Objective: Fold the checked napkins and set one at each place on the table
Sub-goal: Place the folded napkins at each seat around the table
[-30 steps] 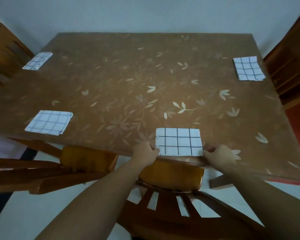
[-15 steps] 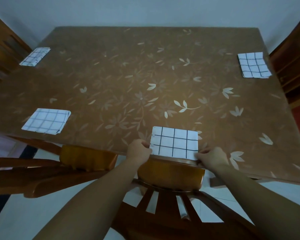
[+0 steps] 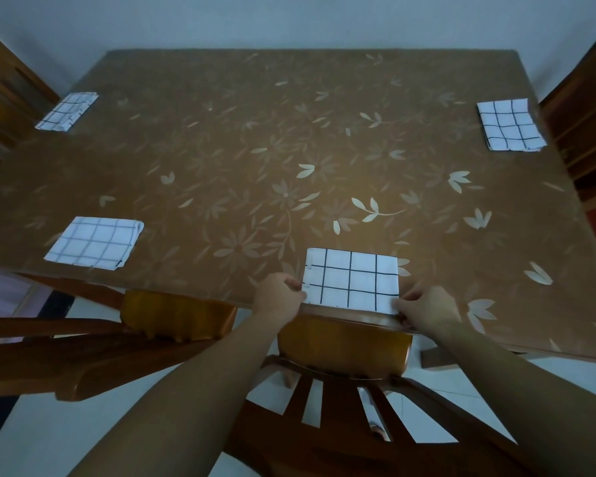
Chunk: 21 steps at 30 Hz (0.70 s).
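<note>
Head camera, looking down across a brown table (image 3: pixel 289 139) printed with pale leaves and flowers. At the left, the far-left napkin (image 3: pixel 68 111) lies folded near the table's far corner, beside a dark wooden chair (image 3: pixel 7 98). Closer in, the near-left napkin (image 3: pixel 95 243) lies folded flat just inside the near edge, above the top rail of a second chair (image 3: pixel 176 315). Both are well apart from the hands. In the middle, the person's left forearm reaches up from the bottom of the frame past a slatted chair back (image 3: pixel 341 342). The left hand (image 3: pixel 279 296) sits at the table's near edge, knuckles up and fingers curled, pinching the left side of the centre napkin (image 3: pixel 353 280) close to its near corner. That white, black-checked napkin lies flat, folded into a rectangle, between the two hands, its near edge running right along the table's edge. The right hand (image 3: pixel 427 313) comes in from the lower right, back of the hand up and fingers bent, pinching the napkin's near right corner. The napkin's width keeps the two hands apart. At the far right, the far-right napkin (image 3: pixel 510 125) lies folded near the table's right edge, beside another wooden chair (image 3: pixel 585 125), well away from both hands.
</note>
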Available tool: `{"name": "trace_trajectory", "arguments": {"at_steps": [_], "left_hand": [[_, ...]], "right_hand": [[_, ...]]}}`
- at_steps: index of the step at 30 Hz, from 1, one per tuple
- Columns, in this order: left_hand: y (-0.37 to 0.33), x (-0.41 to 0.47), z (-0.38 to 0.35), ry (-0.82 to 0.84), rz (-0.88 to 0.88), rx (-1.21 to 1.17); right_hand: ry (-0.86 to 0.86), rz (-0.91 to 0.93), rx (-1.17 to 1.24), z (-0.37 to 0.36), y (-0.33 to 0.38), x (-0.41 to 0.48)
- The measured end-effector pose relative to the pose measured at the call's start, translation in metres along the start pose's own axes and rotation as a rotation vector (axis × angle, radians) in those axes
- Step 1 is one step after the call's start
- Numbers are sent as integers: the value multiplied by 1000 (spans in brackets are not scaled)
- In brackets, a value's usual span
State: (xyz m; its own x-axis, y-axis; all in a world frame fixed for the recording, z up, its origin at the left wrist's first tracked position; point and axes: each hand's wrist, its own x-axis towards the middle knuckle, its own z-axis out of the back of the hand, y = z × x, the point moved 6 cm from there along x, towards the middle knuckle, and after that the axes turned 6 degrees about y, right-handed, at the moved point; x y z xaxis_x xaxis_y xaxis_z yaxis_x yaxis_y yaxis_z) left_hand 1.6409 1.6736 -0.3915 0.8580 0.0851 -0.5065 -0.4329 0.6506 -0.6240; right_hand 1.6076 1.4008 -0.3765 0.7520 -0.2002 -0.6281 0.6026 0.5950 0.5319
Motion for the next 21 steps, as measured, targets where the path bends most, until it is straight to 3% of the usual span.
{"name": "trace_trajectory", "arguments": {"at_steps": [21], "left_hand": [[0, 1, 6, -67, -32, 66]], "right_hand": [[-35, -5, -69, -3, 7, 9]]}}
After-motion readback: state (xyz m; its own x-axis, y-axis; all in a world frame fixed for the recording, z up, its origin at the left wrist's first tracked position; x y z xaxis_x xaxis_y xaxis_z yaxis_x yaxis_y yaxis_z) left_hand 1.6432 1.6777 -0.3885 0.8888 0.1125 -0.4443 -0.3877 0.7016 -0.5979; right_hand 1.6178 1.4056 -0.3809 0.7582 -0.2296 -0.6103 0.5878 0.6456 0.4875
